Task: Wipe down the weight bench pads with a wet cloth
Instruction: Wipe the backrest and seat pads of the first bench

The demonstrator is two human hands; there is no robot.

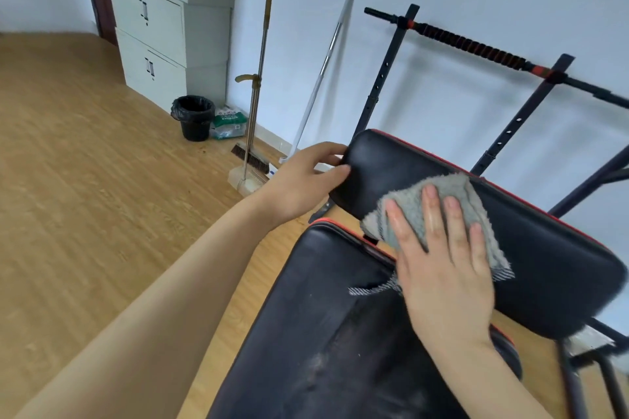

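Observation:
The weight bench has two black pads with red piping. The raised back pad (pixel 531 241) slants across the right side, and the seat pad (pixel 323 333) lies below it, scuffed and dusty. A grey fluffy cloth (pixel 408 204) lies flat on the back pad. My right hand (pixel 439 262) presses on the cloth with straight, spread fingers. My left hand (pixel 306 177) grips the left end of the back pad, thumb on its face and fingers curled round the edge.
A black barbell (pixel 476 48) rests on the bench uprights against the white wall. A broom and dustpan (pixel 253 160), a metal pole (pixel 323 71), a black bin (pixel 194 117) and grey cabinets (pixel 153 37) stand along the wall. Wood floor spreads to the left.

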